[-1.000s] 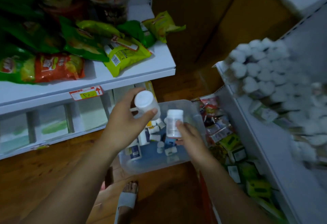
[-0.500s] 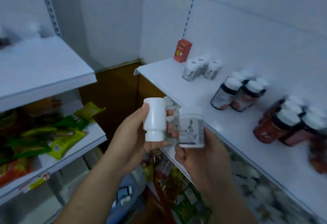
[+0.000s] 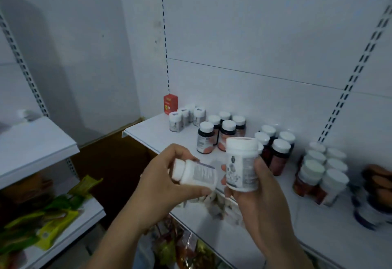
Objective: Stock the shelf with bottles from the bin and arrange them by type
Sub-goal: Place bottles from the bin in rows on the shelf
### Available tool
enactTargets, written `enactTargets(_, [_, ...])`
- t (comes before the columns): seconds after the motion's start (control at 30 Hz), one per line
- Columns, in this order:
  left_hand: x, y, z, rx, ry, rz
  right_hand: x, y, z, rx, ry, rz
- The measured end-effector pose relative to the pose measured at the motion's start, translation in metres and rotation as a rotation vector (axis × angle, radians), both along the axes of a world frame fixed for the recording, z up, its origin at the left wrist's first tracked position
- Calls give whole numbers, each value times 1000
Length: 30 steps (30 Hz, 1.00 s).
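Looking down from the camera on my head, I see both my hands raised in front of the white shelf. My left hand grips a white bottle that lies almost on its side, cap pointing left. My thumb is under it and my fingers curl over the top. My right hand grips a second white bottle that stands upright, its printed label facing me. My thumb is on its right side and my fingertips are on its left. The two bottles are just beside each other, over the front edge of the shelf, and neither rests on it.

Groups of bottles stand on the shelf behind them. In the back left corner is a small red box, and just beside it a cluster of small pale bottles. Right of those is a group of dark bottles with white caps. Next come dark red bottles, partly hidden by the bottle in my right hand. Further right stands a tight block of white-capped bottles. At the far right are blurred jars that I cannot make out.

To my left is another shelf unit with green and yellow snack bags on its lower level. Below my hands lie blurred colourful packets.
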<state>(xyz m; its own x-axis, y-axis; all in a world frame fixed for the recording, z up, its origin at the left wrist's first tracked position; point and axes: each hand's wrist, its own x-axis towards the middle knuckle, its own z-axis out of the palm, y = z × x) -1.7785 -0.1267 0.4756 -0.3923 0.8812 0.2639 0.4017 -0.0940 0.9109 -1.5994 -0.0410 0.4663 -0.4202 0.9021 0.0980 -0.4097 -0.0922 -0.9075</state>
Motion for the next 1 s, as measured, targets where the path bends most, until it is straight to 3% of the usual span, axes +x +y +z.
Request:
enactTargets(0.07, [16, 5, 1, 65, 27, -58, 11, 3, 2, 123, -95, -45])
enactTargets(0.17, [37, 17, 2, 158, -111, -110, 25, 10, 3, -27, 32, 17])
enactTargets(0.33, [63, 38, -6, 210, -747, -160, 45, 18, 9, -258, 266, 261])
enactTargets(0.53, [85, 40, -9, 113, -1337, -365, 54, 27, 11, -433, 325, 398])
enactTargets(0.73, [83, 36, -11, 129, -1382, -296, 50, 28, 3, -589, 379, 464])
enactTargets(1.0, [58, 32, -13, 100, -1181, -183, 24, 24, -9, -641, 478, 587])
